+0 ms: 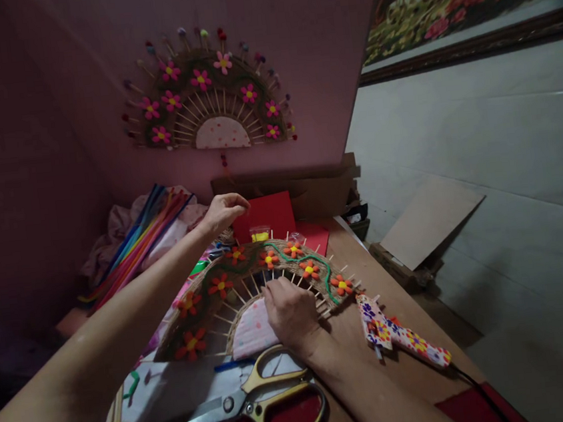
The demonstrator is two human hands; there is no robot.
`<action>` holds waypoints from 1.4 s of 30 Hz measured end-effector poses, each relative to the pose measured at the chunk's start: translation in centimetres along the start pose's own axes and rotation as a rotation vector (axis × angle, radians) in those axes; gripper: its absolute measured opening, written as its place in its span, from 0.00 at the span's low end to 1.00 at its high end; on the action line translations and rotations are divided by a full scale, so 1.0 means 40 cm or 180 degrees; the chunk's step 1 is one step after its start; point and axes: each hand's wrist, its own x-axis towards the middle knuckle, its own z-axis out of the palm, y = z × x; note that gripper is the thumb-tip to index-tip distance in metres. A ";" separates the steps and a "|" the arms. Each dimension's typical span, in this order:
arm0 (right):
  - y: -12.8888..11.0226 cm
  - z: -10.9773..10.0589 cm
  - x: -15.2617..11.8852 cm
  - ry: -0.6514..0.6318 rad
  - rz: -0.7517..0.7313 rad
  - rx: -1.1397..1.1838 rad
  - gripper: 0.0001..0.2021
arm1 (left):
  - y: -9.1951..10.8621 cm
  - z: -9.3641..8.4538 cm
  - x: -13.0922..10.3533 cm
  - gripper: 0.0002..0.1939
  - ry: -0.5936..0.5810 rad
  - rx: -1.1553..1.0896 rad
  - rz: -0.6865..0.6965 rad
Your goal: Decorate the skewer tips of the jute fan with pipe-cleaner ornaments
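A half-round craft fan (247,268) of sticks and twine, with orange felt flowers and a green wavy strip, lies on the table. My right hand (295,313) rests on the fan's inner sticks beside the spotted white half-circle (253,328), its fingers curled around them. Past the fan's far left edge, my left hand (227,211) is raised with thumb and fingers pinched together; anything between them is too small to make out. Large gold-handled scissors (251,402) lie in front of the fan. To its right is a glue gun (400,336) wrapped in flowered cloth.
A finished-looking fan with pink flowers (201,80) hangs on the pink board behind. Coloured strips (139,246) are piled at the left. Red sheets (271,211) and cardboard (309,191) stand behind the fan. The glue gun's cord (475,385) runs off the table at the right.
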 end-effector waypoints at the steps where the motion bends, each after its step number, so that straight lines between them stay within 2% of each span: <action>1: 0.000 0.001 0.000 0.0000 0.0013 0.0015 0.11 | 0.010 0.003 -0.008 0.08 0.0040 0.0005 0.0049; 9: 0.009 -0.004 -0.001 -0.0110 0.0123 0.0060 0.06 | 0.061 0.037 -0.118 0.10 0.0487 0.0137 0.0304; 16: 0.026 -0.011 -0.001 -0.0223 -0.0030 0.0170 0.14 | 0.101 0.093 -0.282 0.09 0.0620 0.0569 0.0300; 21: 0.027 -0.021 0.001 -0.0182 -0.0123 0.0161 0.15 | 0.116 0.132 -0.401 0.14 0.0949 0.1188 0.0684; 25: 0.024 -0.022 0.000 -0.0086 -0.0173 0.0115 0.16 | 0.094 0.141 -0.465 0.18 0.1346 0.1815 0.1137; 27: 0.024 -0.021 -0.001 -0.0051 -0.0203 0.0090 0.16 | 0.067 0.134 -0.486 0.17 0.1468 0.2186 0.1438; 29: 0.025 -0.019 -0.002 -0.0038 -0.0238 0.0064 0.15 | 0.037 0.123 -0.500 0.15 0.1434 0.2512 0.1792; 33: 0.026 -0.018 -0.003 -0.0042 -0.0299 0.0023 0.14 | 0.006 0.110 -0.512 0.12 0.1475 0.2680 0.1953; 42: 0.027 -0.010 -0.005 0.0022 -0.0319 -0.0012 0.14 | 0.060 0.121 -0.536 0.12 0.1310 0.2659 0.2130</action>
